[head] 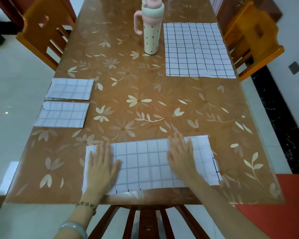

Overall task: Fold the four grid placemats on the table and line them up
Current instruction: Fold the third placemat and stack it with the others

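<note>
White cloth, dark grid: the near placemat [145, 163] lay at the near edge of the table [145, 104], apparently folded once. The left hand [100, 168] and right hand [181, 157] pressed flat on it, fingers straight, gripping nothing. It looked thin, limp and light, and likely to slide on the glossy top, so best pinched at one short end's corners. On the left lay one folded placemat [63, 114], with a second folded placemat [71, 88] behind it. The unfolded placemat [197, 49] lay far right, beside a bottle [151, 31].
</note>
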Available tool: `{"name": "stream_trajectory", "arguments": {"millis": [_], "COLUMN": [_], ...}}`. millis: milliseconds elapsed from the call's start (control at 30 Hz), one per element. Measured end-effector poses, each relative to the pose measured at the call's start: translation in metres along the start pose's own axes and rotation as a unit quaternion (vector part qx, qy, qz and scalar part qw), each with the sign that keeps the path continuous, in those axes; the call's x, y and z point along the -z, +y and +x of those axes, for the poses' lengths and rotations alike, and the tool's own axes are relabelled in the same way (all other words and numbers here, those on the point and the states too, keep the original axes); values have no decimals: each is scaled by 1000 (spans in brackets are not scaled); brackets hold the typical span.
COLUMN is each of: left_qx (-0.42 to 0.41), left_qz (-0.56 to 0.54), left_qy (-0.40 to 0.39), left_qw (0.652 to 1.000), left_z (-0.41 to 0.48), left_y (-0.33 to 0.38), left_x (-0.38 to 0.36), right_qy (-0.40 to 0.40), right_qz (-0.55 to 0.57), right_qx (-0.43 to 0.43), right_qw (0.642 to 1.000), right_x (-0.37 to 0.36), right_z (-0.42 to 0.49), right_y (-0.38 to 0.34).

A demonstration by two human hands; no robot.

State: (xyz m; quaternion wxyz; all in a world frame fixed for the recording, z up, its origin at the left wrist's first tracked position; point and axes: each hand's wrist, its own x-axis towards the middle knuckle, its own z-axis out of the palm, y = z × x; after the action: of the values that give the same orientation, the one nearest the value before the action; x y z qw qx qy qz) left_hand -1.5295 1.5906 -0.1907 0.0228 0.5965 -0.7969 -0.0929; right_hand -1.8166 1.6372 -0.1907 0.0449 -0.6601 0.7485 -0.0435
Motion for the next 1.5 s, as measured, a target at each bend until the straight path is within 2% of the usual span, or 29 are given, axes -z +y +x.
{"name": "stream_trajectory", "arguments": {"millis": [67,133,233,333,567,667,733,800,867,967,1100,1300,1500], "left_qx": [-69,-86,-73,-66,48,132,209,297,343,364,400,395,341], "left_qz": [15,16,23,32,51,14,-46,-102,-129,-170,-219,-247,-263], "left_qy": [-33,-56,-66,-65,-62,-48,-30,-25,-28,-31,-52,-106,-80], "left_qw": [997,995,995,995,996,990,976,949,930,915,889,879,899], "left_z": [2,6,7,2,-13,-15,-12,-7,-2,3,6,5,1], "left_y": [23,35,33,15,-42,-49,-40,-28,-20,-18,-17,-20,-26], "left_x": [-10,-19,-27,-28,-13,-6,3,13,20,25,34,41,66], "right_qy": [-36,-66,-84,-90,-114,-127,-80,-18,17,-42,-118,-169,-197], "right_qz": [15,14,1,2,-24,-45,-41,14,87,166,155,106,96], "right_qx": [68,97,74,28,-119,-128,-139,-119,-49,18,71,88,81], "right_qw": [997,993,994,996,986,983,986,993,995,985,978,976,972], "right_x": [-11,-20,-27,-27,-3,5,13,21,23,26,19,14,15], "right_z": [1,1,1,-5,-24,-24,-19,-13,-11,-12,-12,-7,0], "right_y": [-37,-58,-48,-10,99,109,94,64,28,-19,-39,-35,-42]}}
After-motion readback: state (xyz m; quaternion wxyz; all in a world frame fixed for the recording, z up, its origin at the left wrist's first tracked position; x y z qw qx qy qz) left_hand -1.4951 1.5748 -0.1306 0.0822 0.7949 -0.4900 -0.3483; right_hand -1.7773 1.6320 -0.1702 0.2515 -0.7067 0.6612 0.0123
